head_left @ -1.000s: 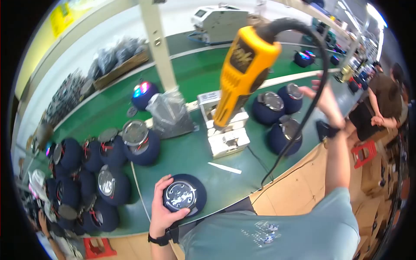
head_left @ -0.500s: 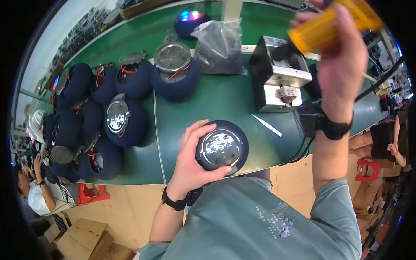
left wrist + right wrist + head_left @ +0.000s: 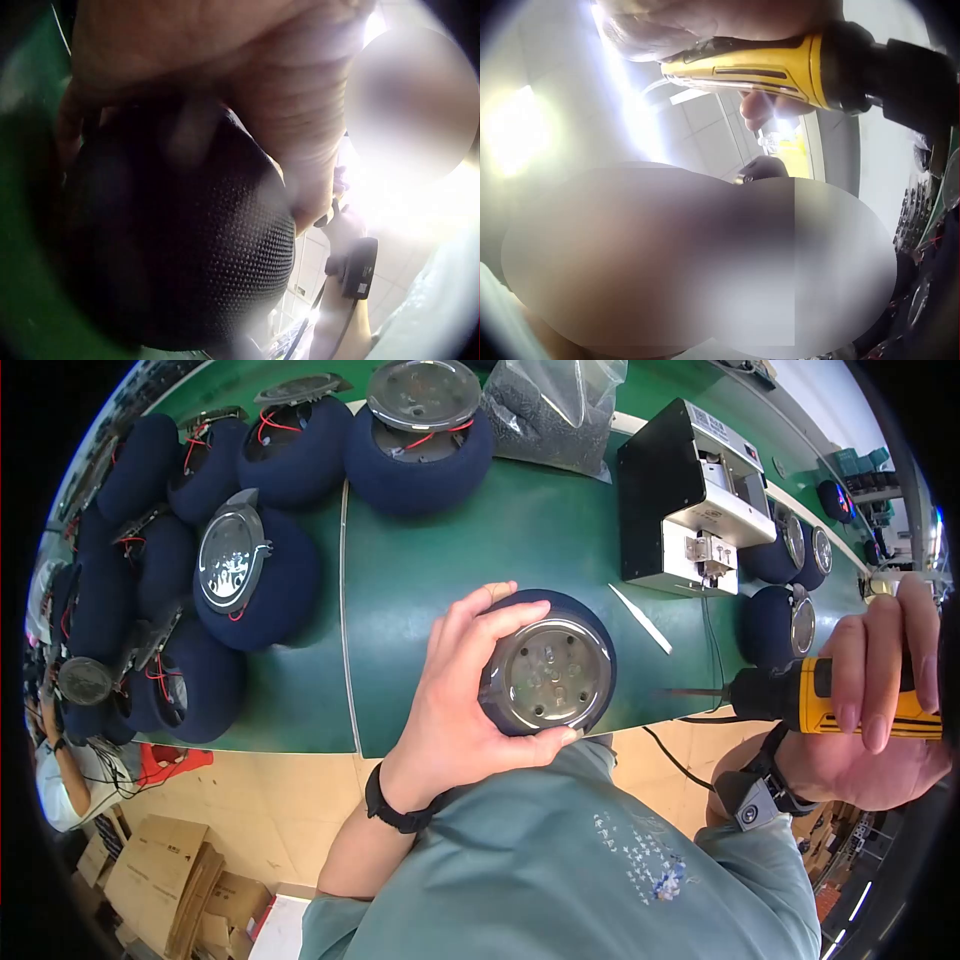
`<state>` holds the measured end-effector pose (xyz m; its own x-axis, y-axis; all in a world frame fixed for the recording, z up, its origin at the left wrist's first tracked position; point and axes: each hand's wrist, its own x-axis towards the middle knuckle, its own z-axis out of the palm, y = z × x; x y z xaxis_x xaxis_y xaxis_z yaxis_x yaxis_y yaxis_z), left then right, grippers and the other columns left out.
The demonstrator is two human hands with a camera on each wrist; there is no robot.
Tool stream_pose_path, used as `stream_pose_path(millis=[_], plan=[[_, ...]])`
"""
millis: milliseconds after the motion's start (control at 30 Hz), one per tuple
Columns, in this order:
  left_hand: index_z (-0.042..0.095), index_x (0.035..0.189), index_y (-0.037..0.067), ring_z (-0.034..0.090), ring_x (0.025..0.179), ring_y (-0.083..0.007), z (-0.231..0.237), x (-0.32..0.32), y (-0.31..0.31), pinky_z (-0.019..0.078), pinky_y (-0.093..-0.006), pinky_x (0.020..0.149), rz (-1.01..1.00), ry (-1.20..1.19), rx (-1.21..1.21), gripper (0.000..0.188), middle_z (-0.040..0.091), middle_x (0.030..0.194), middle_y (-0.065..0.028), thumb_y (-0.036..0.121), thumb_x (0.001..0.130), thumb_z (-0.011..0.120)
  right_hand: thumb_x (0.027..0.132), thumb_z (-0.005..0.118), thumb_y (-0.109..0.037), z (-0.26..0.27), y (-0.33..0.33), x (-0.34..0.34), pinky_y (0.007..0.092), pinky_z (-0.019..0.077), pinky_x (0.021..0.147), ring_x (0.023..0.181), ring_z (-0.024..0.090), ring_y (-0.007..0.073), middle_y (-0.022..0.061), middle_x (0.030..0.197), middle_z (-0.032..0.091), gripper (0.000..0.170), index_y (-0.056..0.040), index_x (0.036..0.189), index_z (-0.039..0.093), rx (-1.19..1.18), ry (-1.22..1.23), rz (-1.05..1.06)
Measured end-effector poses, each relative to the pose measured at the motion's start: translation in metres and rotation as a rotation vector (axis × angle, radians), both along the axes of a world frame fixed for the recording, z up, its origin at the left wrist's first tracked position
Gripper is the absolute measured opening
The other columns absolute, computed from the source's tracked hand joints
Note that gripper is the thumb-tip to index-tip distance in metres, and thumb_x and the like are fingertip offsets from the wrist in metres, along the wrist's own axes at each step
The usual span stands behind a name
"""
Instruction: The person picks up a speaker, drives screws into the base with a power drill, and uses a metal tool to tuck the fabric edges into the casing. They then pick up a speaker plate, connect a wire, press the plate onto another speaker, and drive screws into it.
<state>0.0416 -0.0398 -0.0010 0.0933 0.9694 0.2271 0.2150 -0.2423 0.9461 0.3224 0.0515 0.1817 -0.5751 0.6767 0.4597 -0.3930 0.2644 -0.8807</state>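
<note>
Head view: grips one navy ball (image 3: 552,660) with the left hand (image 3: 465,705), four fingers bent over the far left side, thumb along the near edge. Has that ball by the front edge of one green table (image 3: 400,610), one clear disc (image 3: 575,685) facing up; cannot tell whether resting or lifted. Grips one yellow-and-black driver (image 3: 812,695) in the right hand (image 3: 885,685), fingers curled over the body. Points one thin, blurred bit (image 3: 695,692) left toward the ball, apart from it.

To the left, at least nine more balls (image 3: 285,585), several with loose discs tilted on top; too crowded for an exact count. To the right, three balls (image 3: 763,625) beside one black-and-white box (image 3: 650,510). Farther back, one small ball with coloured lights (image 3: 832,502). Near the box, one plastic bag (image 3: 550,415) with dark contents and one white strip (image 3: 641,619). On the left wrist, one black band (image 3: 395,805); on the right, one small camera (image 3: 755,805). On the floor at lower left, a few cartons (image 3: 150,875).

Left wrist view: one dark, mesh-covered ball close up, under the left hand, with one right forearm beyond.

Right wrist view: one driver held in the right hand, above two blurred ovals (image 3: 630,255).
</note>
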Motion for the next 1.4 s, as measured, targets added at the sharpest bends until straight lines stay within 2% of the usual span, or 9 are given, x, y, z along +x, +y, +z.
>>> stream_pose_path(millis=[167,233,433,900,1000,1067,1100,1233,1400], plan=[[0.063,0.151,0.015,0.051,0.146,-0.041,-0.002,0.003,0.002,0.0438,-0.0539,0.12,0.0,-0.004,0.028,0.098,0.053,0.157,-0.0204,0.027,0.062,0.103,0.106,0.076,-0.031,0.001,0.001,-0.016,0.0318,0.0622,0.074,0.076,0.073,0.0182,0.0048,0.117,0.066,0.032,-0.0099,0.125,0.062,0.119,-0.231,-0.015],[0.063,0.151,0.015,0.052,0.146,-0.041,-0.001,0.002,0.003,0.044,-0.0537,0.119,0.0,-0.001,0.023,0.098,0.053,0.157,-0.02,0.027,0.062,0.103,0.1,0.084,-0.027,0.003,-0.013,-0.033,0.0335,0.063,0.078,0.074,0.074,0.0226,0.0079,0.114,0.068,0.04,-0.0102,0.127,0.061,0.022,-0.165,-0.197],[0.063,0.151,0.015,0.053,0.143,-0.0414,0.0,0.001,0.004,0.0447,-0.0538,0.119,-0.002,0.015,0.022,0.098,0.054,0.157,-0.019,0.026,0.062,0.103,0.099,0.087,-0.043,-0.03,-0.002,-0.034,0.0289,0.0627,0.061,0.067,0.072,0.0146,0.0044,0.094,0.07,0.08,-0.0014,0.154,0.045,0.273,-0.152,0.162],[0.064,0.149,0.007,0.052,0.15,-0.0383,0.004,-0.001,0.004,0.0445,-0.0488,0.122,-0.009,0.06,0.009,0.098,0.056,0.156,-0.0222,0.025,0.062,0.104,0.103,0.077,-0.061,-0.054,-0.017,-0.057,0.0293,0.0586,0.053,0.054,0.064,0.0138,0.002,0.082,0.067,0.083,-0.0052,0.155,0.044,0.273,0.016,0.011],[0.065,0.149,0.007,0.051,0.151,-0.0381,0.004,0.0,0.004,0.0445,-0.0488,0.122,0.0,0.066,0.01,0.098,0.056,0.156,-0.0222,0.025,0.061,0.104,0.108,0.064,-0.047,-0.024,-0.045,-0.086,0.037,0.054,0.055,0.053,0.061,0.0244,0.0098,0.075,0.066,0.043,-0.0064,0.106,0.051,-0.075,-0.03,-0.206],[0.065,0.148,0.008,0.051,0.151,-0.0382,0.004,0.0,0.004,0.0443,-0.0491,0.122,0.003,0.048,0.012,0.099,0.056,0.155,-0.022,0.025,0.06,0.105,0.112,0.056,-0.038,-0.012,-0.056,-0.098,0.042,0.051,0.056,0.052,0.059,0.0315,0.015,0.069,0.065,0.05,-0.0072,0.073,0.056,-0.307,-0.065,-0.349],[0.065,0.148,0.008,0.051,0.151,-0.0382,0.003,0.0,0.004,0.0443,-0.0491,0.122,0.006,0.045,0.01,0.099,0.056,0.155,-0.022,0.025,0.06,0.105,0.112,0.056,-0.038,-0.014,-0.055,-0.098,0.042,0.051,0.056,0.052,0.059,0.0315,0.015,0.069,0.065,0.05,-0.0072,0.073,0.056,-0.309,-0.068,-0.346],[0.066,0.148,0.009,0.051,0.15,-0.0389,0.002,0.001,0.004,0.0445,-0.0502,0.122,0.012,0.01,0.015,0.098,0.056,0.155,-0.0221,0.025,0.06,0.105,0.11,0.066,-0.041,-0.031,-0.045,-0.083,0.0372,0.0544,0.054,0.053,0.061,0.0239,0.0088,0.072,0.065,0.037,-0.0089,0.098,0.053,-0.048,-0.096,-0.251],[0.066,0.148,0.01,0.052,0.149,-0.0402,0.003,0.002,0.002,0.0448,-0.0517,0.122,0.029,0.002,-0.002,0.096,0.058,0.155,-0.021,0.024,0.06,0.104,0.107,0.077,-0.046,-0.051,-0.035,-0.067,0.0312,0.0586,0.053,0.054,0.065,0.0144,0.0011,0.075,0.065,0.051,-0.011,0.13,0.049,0.267,-0.127,-0.118]])
